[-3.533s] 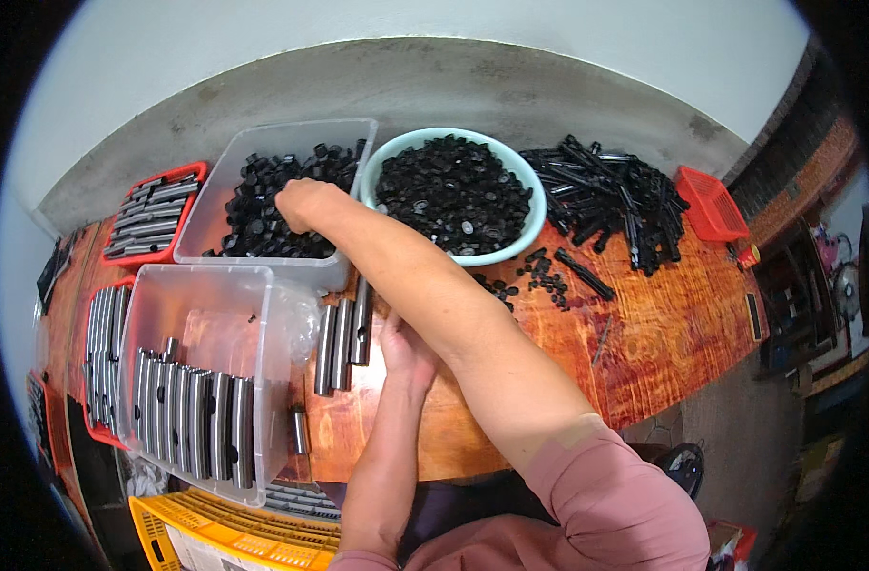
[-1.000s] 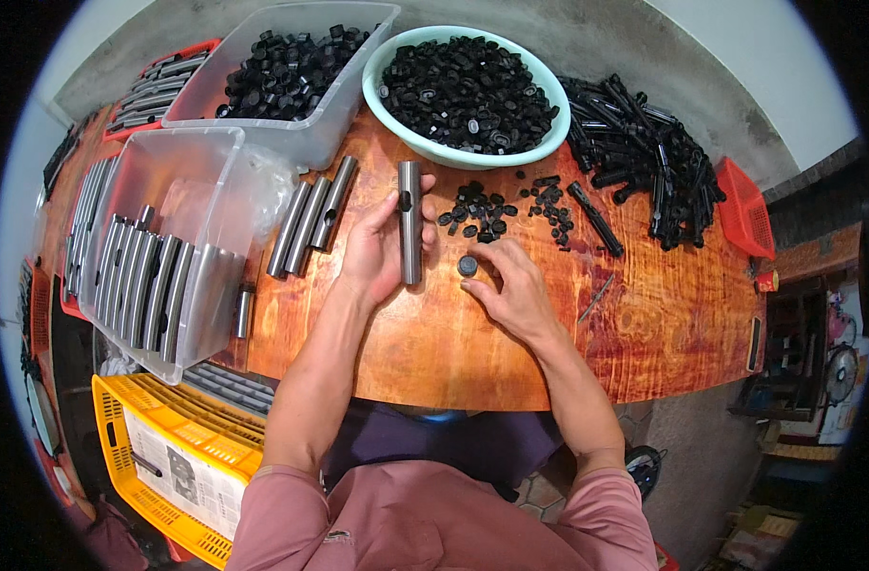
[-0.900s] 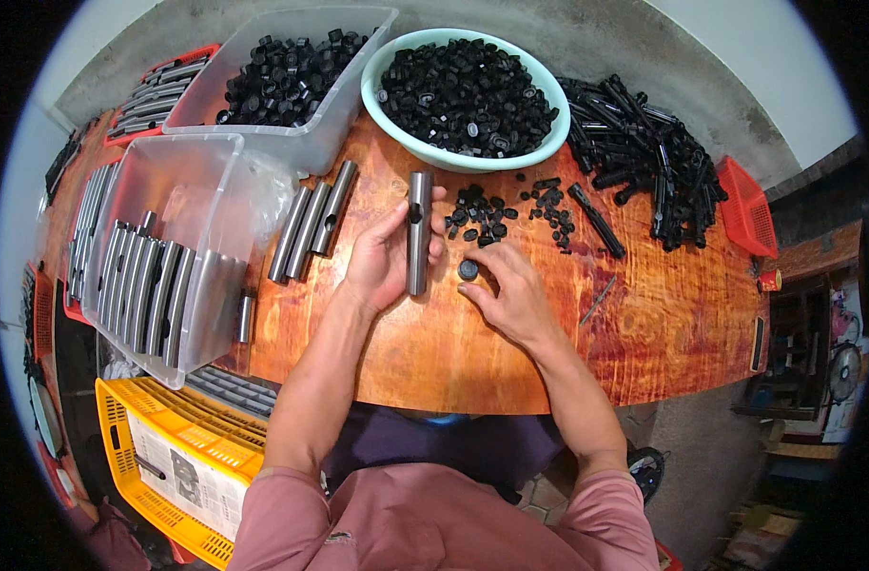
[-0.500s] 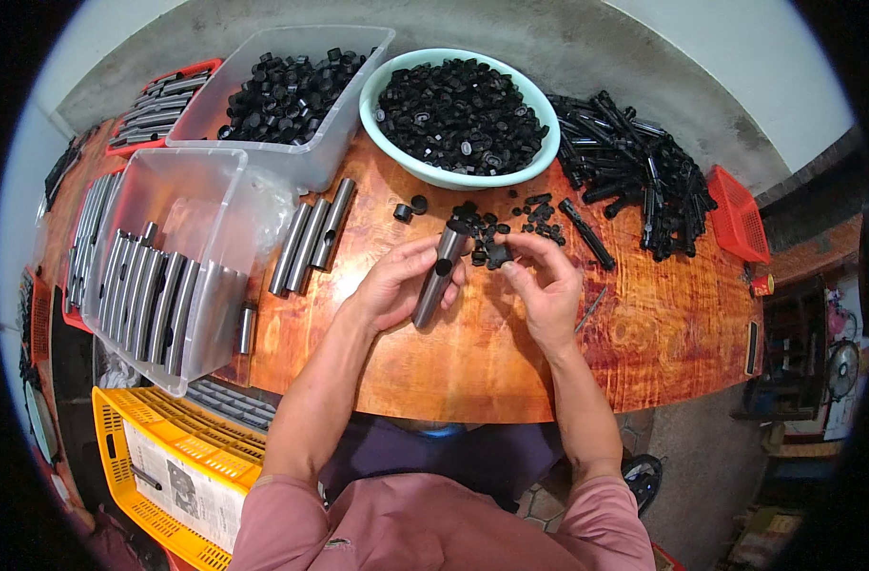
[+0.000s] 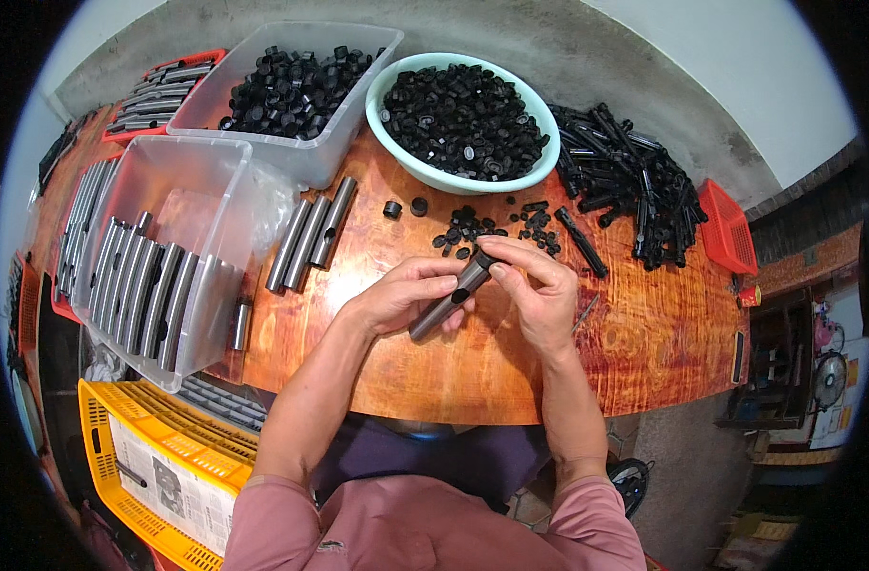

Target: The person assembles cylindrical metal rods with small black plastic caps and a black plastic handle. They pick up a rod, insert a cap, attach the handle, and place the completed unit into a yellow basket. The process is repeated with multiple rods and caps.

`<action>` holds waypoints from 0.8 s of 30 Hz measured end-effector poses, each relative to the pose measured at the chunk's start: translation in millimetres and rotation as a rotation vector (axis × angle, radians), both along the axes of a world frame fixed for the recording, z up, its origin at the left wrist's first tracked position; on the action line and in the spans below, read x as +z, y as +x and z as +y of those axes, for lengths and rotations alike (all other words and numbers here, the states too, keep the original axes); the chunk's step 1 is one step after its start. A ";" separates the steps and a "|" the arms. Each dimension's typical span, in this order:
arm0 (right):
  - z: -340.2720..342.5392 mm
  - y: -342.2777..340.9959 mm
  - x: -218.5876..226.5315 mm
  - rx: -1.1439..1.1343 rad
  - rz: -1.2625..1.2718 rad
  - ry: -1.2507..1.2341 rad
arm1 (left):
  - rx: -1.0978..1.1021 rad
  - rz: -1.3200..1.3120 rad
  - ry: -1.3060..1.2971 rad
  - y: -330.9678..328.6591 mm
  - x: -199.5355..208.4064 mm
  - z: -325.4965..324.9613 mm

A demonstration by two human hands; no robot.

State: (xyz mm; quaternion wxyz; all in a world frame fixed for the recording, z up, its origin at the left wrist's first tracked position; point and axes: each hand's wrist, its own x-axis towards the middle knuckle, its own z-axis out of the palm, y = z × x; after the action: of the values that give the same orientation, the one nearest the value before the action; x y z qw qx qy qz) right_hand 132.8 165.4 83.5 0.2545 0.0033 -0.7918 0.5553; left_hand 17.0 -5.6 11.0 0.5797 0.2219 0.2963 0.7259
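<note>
My left hand (image 5: 406, 293) is wrapped round a grey metal tube (image 5: 440, 315), which tilts with its upper end away from me. A dark oval hole shows in the tube's side. At that upper end, my right hand (image 5: 546, 303) pinches with thumb and fingers round a black cap (image 5: 483, 255), mostly hidden by the fingers. Just beyond my hands lie small black plugs (image 5: 465, 226) in a loose scatter. Two larger black caps (image 5: 419, 206) sit left of them. Three similar metal tubes (image 5: 306, 240) rest side by side to the left.
A pale green basin (image 5: 372, 124) and a clear bin (image 5: 331, 157) hold black parts at the back. Another clear bin (image 5: 227, 205) holds metal tubes. Black rod-like pieces (image 5: 634, 181) are heaped right, beside a red basket (image 5: 727, 228). A yellow crate (image 5: 97, 409) stands lower left.
My right hand has moved left with the black piece, from beside the tube to its upper end. The tube has tilted further to the right in my left hand.
</note>
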 end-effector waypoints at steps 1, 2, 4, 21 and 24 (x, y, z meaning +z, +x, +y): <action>-1.0 -0.7 -1.2 0.007 0.006 -0.010 | 0.004 -0.004 -0.007 0.4 1.8 -0.9; -1.6 -1.0 -4.2 0.004 0.006 -0.041 | 0.009 -0.008 -0.015 0.6 2.3 -1.5; -1.6 -1.1 -10.4 -0.006 0.007 -0.102 | -0.004 -0.018 0.004 -0.4 1.3 -0.5; 10.3 -1.1 -32.2 0.056 -0.008 -0.307 | -0.042 -0.085 0.058 2.2 -1.1 4.7; 10.7 -0.5 -33.4 0.081 0.000 -0.311 | -0.037 -0.081 0.080 2.9 -1.3 4.4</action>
State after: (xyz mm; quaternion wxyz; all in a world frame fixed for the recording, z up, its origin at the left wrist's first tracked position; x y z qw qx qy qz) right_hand 132.2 176.1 50.1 0.2296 -0.0041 -0.6954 0.6810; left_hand 19.8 -1.2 9.8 0.5951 0.2207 0.2392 0.7348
